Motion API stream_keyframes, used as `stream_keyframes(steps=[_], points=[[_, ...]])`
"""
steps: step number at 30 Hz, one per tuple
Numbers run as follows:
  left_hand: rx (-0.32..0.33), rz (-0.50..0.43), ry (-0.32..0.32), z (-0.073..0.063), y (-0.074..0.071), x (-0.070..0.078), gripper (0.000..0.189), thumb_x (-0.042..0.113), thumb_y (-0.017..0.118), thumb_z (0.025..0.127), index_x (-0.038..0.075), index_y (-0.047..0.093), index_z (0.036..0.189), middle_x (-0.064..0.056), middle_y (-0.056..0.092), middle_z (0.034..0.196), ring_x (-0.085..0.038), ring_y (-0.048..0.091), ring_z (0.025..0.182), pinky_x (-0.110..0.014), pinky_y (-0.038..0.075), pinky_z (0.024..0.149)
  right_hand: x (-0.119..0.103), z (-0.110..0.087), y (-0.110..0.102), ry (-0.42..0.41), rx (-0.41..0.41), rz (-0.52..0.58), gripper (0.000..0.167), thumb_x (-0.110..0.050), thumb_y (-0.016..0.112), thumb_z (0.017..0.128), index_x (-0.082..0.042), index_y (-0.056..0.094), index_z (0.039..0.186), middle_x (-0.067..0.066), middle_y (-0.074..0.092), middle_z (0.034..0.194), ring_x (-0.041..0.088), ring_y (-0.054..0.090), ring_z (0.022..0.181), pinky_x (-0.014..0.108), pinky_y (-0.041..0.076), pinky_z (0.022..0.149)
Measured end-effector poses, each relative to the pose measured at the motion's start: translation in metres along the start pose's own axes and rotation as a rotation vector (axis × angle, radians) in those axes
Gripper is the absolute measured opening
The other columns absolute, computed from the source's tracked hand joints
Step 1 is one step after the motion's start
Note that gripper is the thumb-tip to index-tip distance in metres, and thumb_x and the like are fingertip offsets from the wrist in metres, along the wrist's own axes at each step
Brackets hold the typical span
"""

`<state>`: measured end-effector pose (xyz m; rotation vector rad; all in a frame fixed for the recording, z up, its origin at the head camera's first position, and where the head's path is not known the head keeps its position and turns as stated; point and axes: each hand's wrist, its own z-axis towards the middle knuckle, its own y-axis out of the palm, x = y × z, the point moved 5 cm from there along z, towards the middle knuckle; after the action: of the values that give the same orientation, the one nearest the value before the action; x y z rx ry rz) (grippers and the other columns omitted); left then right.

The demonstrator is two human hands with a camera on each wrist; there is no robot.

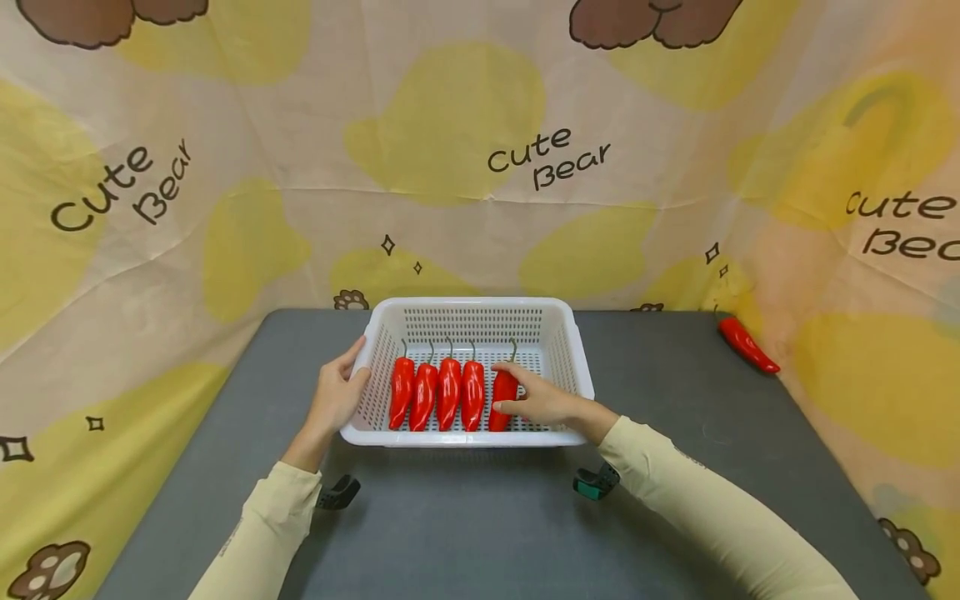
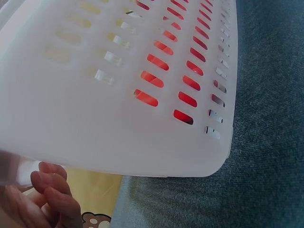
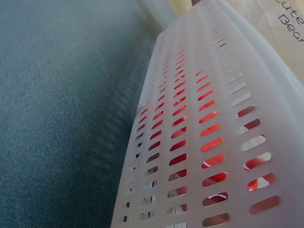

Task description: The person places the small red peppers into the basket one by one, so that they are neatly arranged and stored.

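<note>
A white perforated plastic basket (image 1: 468, 439) holds several red chili peppers (image 1: 449, 392) side by side, green stems toward its far wall. My left hand (image 1: 335, 402) grips the basket's left rim; its curled fingertips (image 2: 56, 185) show under the rim in the left wrist view. Inside the basket, my right hand (image 1: 546, 402) holds the rightmost chili pepper (image 1: 504, 388) between thumb and fingers. A speck of red shows beside this hand, mostly hidden by it. The right wrist view has only the basket's slotted outer wall (image 3: 190, 142), red behind the slots.
Another red chili pepper (image 1: 747, 343) lies at the far right edge of the grey table (image 1: 465, 517). Printed cloth (image 1: 450, 125) hangs behind and at both sides. Dark straps (image 1: 595, 483) sit under both wrists.
</note>
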<state>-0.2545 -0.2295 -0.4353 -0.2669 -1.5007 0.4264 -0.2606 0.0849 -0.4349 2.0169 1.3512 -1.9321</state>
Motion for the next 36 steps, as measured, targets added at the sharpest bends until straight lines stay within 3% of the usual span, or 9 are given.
stream_keyframes(steps=[4, 8, 13, 16, 19, 29, 33, 36], points=[[0.000, -0.013, 0.009, 0.0003, 0.0013, -0.0009, 0.059, 0.010, 0.045, 0.100, 0.017, 0.036, 0.158, -0.026, 0.052, 0.147, -0.040, 0.067, 0.107, -0.051, 0.062, 0.084, 0.0027, 0.0006, 0.0016, 0.035, -0.055, 0.050, 0.072, -0.022, 0.064, 0.098, -0.011, 0.027, 0.158, 0.020, 0.036, 0.152, 0.032, 0.059, 0.109, 0.040, 0.059, 0.083], [0.004, -0.019, 0.018, 0.0008, 0.0009, -0.0004, 0.059, 0.009, 0.045, 0.099, 0.016, 0.037, 0.157, -0.027, 0.052, 0.146, -0.041, 0.068, 0.106, -0.051, 0.062, 0.082, 0.0052, 0.0010, 0.0022, 0.064, -0.066, 0.027, 0.070, -0.026, 0.063, 0.098, -0.010, 0.031, 0.158, 0.020, 0.033, 0.159, 0.038, 0.053, 0.129, 0.046, 0.058, 0.094], [-0.001, -0.030, 0.024, 0.0005, 0.0005, 0.0001, 0.060, 0.008, 0.045, 0.099, 0.014, 0.037, 0.157, -0.028, 0.054, 0.144, -0.040, 0.069, 0.103, -0.048, 0.063, 0.079, 0.0074, -0.0001, 0.0023, 0.146, -0.050, 0.005, 0.072, -0.032, 0.063, 0.099, -0.012, 0.030, 0.160, 0.018, 0.027, 0.166, 0.039, 0.034, 0.149, 0.056, 0.038, 0.118], [-0.004, -0.036, 0.018, 0.0006, 0.0008, -0.0009, 0.060, 0.007, 0.045, 0.098, 0.014, 0.037, 0.157, -0.028, 0.055, 0.143, -0.040, 0.069, 0.101, -0.046, 0.064, 0.077, 0.0066, -0.0003, 0.0022, 0.160, -0.046, 0.006, 0.072, -0.032, 0.062, 0.099, -0.011, 0.030, 0.160, 0.018, 0.026, 0.166, 0.039, 0.023, 0.154, 0.060, 0.026, 0.123], [0.000, -0.039, 0.021, 0.0014, 0.0013, -0.0011, 0.060, 0.007, 0.045, 0.098, 0.014, 0.037, 0.157, -0.029, 0.055, 0.142, -0.039, 0.070, 0.099, -0.043, 0.064, 0.075, 0.0069, 0.0003, 0.0017, 0.159, -0.046, -0.020, 0.068, -0.033, 0.063, 0.098, -0.009, 0.036, 0.157, 0.019, 0.027, 0.165, 0.039, 0.023, 0.153, 0.062, 0.023, 0.124], [-0.007, -0.029, 0.023, 0.0036, 0.0044, -0.0005, 0.060, 0.008, 0.045, 0.098, 0.015, 0.037, 0.157, -0.027, 0.055, 0.143, -0.039, 0.069, 0.103, -0.043, 0.064, 0.077, 0.0101, 0.0025, -0.0008, 0.138, -0.014, -0.096, 0.056, -0.030, 0.063, 0.098, -0.005, 0.049, 0.146, 0.018, 0.046, 0.153, 0.035, 0.042, 0.140, 0.056, 0.036, 0.119], [-0.006, -0.027, 0.022, 0.0038, 0.0021, -0.0014, 0.060, 0.009, 0.044, 0.099, 0.016, 0.036, 0.158, -0.028, 0.055, 0.143, -0.039, 0.069, 0.102, -0.043, 0.064, 0.076, 0.0097, 0.0045, 0.0000, 0.137, -0.022, -0.042, 0.048, -0.030, 0.062, 0.098, -0.004, 0.054, 0.138, 0.016, 0.055, 0.141, 0.031, 0.057, 0.120, 0.045, 0.051, 0.101], [-0.009, -0.030, 0.010, 0.0029, 0.0010, -0.0028, 0.059, 0.010, 0.045, 0.100, 0.019, 0.035, 0.158, -0.028, 0.055, 0.143, -0.040, 0.070, 0.102, -0.044, 0.064, 0.075, 0.0100, 0.0035, 0.0020, 0.170, -0.043, -0.014, 0.049, -0.032, 0.063, 0.098, -0.004, 0.054, 0.137, 0.013, 0.058, 0.129, 0.027, 0.061, 0.098, 0.035, 0.052, 0.085]])
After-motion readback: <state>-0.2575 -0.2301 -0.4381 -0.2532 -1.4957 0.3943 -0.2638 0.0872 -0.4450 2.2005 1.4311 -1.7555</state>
